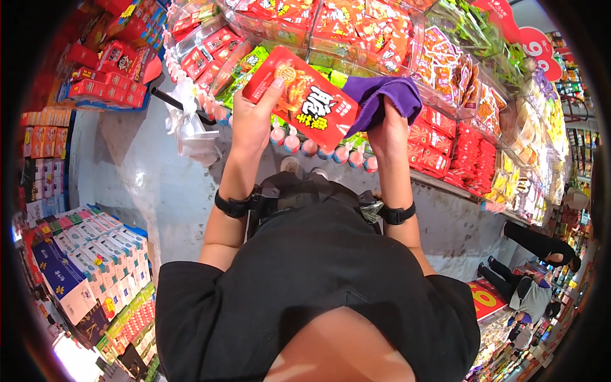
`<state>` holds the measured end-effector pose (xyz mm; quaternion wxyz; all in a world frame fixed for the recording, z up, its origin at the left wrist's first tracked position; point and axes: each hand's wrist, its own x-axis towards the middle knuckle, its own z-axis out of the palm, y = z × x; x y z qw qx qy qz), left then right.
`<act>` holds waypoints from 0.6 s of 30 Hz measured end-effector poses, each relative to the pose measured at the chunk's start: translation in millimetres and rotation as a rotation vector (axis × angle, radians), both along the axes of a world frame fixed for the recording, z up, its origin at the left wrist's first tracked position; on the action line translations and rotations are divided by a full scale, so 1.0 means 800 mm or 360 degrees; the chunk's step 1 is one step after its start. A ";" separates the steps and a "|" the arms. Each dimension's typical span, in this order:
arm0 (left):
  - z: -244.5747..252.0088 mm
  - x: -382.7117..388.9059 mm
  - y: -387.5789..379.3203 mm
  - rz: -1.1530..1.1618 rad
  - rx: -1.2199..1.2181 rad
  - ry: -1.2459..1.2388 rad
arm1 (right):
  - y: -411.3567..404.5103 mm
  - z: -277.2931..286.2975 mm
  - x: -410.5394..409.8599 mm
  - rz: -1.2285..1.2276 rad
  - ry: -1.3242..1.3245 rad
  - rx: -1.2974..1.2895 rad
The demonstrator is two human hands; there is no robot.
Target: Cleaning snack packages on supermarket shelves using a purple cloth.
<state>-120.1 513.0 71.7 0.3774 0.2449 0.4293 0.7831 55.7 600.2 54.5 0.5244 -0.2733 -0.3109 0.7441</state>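
My left hand (258,114) grips a red snack packet (305,95) by its left end, thumb on the printed front. A purple cloth (382,98) is bunched in my right hand (389,126), and its left edge meets the packet's right end. Whether the cloth lies partly behind the packet cannot be told. Both hands are raised over the near edge of a display with clear plastic bins. Green packets (250,62) lie in the bin behind the red packet, and more red packets (363,28) fill the bins farther up.
Pink and blue ornaments (292,142) line the display's rim. White plastic bags (188,124) hang at its left end, by a black bar (167,98). Stacked boxes (100,243) stand at the lower left. Two people (544,243) (522,291) are at the far right. Grey floor (181,200) shows below.
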 end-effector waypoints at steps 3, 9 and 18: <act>-0.002 -0.006 0.002 0.0275 0.0047 -0.0023 | 0.007 -0.004 0.006 0.0160 0.0265 -0.0209; 0.000 -0.035 -0.007 0.0502 -0.0068 -0.0380 | -0.008 0.007 0.026 0.0696 -0.0977 0.0502; -0.007 -0.011 -0.018 -0.0127 0.0150 -0.0383 | -0.002 0.011 -0.003 0.0291 -0.1376 0.1253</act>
